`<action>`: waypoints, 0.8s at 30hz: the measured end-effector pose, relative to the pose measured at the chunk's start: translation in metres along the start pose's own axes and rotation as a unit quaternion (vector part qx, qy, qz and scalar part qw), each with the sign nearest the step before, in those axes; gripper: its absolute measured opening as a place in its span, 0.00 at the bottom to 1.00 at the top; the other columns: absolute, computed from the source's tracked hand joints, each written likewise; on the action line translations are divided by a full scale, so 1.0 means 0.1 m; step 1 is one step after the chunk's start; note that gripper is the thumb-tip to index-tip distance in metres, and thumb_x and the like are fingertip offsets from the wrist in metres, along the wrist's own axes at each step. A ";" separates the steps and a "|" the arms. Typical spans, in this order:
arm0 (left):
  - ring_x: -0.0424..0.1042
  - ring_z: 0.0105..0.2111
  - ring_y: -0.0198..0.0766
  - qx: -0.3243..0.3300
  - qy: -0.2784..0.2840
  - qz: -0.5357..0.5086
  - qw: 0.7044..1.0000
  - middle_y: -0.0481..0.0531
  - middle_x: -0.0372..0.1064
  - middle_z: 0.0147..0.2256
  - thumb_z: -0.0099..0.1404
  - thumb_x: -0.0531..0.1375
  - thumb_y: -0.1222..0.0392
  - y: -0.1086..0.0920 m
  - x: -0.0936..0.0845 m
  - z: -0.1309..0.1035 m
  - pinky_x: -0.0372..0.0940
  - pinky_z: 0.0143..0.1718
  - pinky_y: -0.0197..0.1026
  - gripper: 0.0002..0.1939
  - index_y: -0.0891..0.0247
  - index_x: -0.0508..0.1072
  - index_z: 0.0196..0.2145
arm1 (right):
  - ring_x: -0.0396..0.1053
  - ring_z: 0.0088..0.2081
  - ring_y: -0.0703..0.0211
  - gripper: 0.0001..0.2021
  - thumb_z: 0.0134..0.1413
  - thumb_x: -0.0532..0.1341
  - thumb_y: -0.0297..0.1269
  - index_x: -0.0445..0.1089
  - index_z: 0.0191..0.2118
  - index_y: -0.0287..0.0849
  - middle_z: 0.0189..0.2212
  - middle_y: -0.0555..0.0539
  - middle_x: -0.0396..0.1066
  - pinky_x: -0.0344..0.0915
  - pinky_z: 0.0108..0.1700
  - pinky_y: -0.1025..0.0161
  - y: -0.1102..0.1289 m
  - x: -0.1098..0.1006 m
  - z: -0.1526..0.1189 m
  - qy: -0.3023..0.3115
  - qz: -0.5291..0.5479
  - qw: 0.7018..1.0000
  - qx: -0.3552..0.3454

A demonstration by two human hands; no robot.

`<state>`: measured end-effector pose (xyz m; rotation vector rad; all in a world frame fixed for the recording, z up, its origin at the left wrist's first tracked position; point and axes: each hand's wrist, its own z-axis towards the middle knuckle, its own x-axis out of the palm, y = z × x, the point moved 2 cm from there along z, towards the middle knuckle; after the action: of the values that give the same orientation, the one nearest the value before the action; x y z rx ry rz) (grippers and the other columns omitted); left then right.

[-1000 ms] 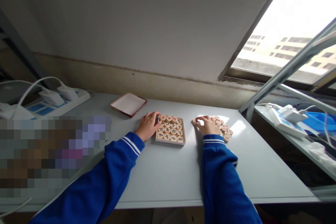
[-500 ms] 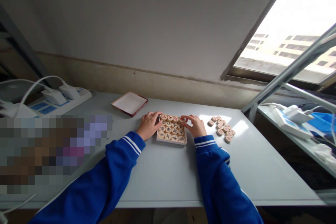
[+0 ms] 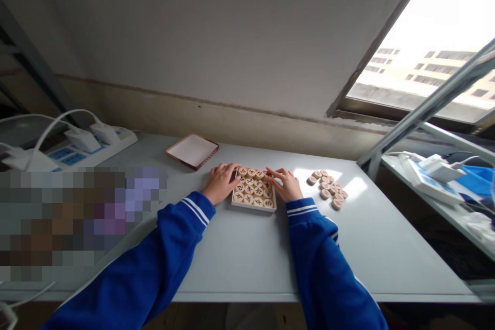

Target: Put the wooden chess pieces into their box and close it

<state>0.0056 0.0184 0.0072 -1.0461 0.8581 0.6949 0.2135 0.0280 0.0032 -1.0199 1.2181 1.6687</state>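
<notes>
A small white-walled box (image 3: 253,208) sits on the grey table, filled with rows of round wooden chess pieces (image 3: 258,191). The top row has red characters, the lower rows black ones. My left hand (image 3: 220,183) rests at the box's left side, with its thumb and fingers apart around the upper left corner. At the upper right corner, my right hand (image 3: 285,184) has its fingertips on the last red piece and its thumb just below. Several loose pieces (image 3: 325,194) lie in a cluster to the right of my right hand.
An open box lid (image 3: 193,150) with a red edge lies at the back left. Power strips with plugs (image 3: 116,140) stand at the far left and on a shelf (image 3: 441,185) at right. A metal bar (image 3: 417,118) slants up at right.
My right hand's fingers have stretched slightly farther over the top right piece. My left hand stays at the box. The whole view has shifted a little.
</notes>
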 end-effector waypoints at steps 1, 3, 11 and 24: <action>0.60 0.49 0.43 0.000 -0.001 0.000 1.000 0.53 0.66 0.46 0.62 0.49 0.59 0.00 0.01 0.00 0.54 0.48 0.49 0.15 0.59 0.61 0.47 | 0.62 0.40 0.55 0.18 0.55 0.52 0.43 0.63 0.51 0.52 0.38 0.46 0.67 0.57 0.41 0.59 0.01 0.00 0.00 -0.001 0.000 1.000 -0.001; 0.60 0.49 0.43 0.002 -0.002 0.001 1.000 0.53 0.65 0.46 0.62 0.49 0.58 0.01 0.02 0.00 0.54 0.48 0.49 0.16 0.59 0.61 0.48 | 0.62 0.40 0.55 0.18 0.55 0.52 0.44 0.63 0.51 0.53 0.37 0.46 0.67 0.57 0.40 0.59 0.02 0.01 0.00 0.000 0.003 1.000 -0.002; 0.59 0.49 0.44 -0.002 0.007 -0.011 1.000 0.54 0.65 0.46 0.62 0.48 0.58 0.00 0.00 0.00 0.54 0.48 0.49 0.16 0.60 0.60 0.48 | 0.63 0.38 0.57 0.20 0.53 0.53 0.48 0.62 0.51 0.52 0.38 0.47 0.66 0.56 0.39 0.59 0.02 0.02 0.00 -0.022 0.030 0.999 0.006; 0.65 0.37 0.42 -0.031 -0.013 0.071 0.997 0.52 0.69 0.32 0.63 0.45 0.56 0.04 -0.04 0.01 0.55 0.37 0.44 0.15 0.62 0.66 0.25 | 0.57 0.45 0.43 0.13 0.48 0.52 0.34 0.71 0.37 0.41 0.42 0.37 0.62 0.52 0.43 0.46 -0.53 -0.31 -0.18 -0.153 -0.208 0.936 0.238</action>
<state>0.0010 0.0204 0.0092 -1.0358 0.8984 0.8571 0.2761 0.0167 0.0117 -0.6290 1.0364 1.0788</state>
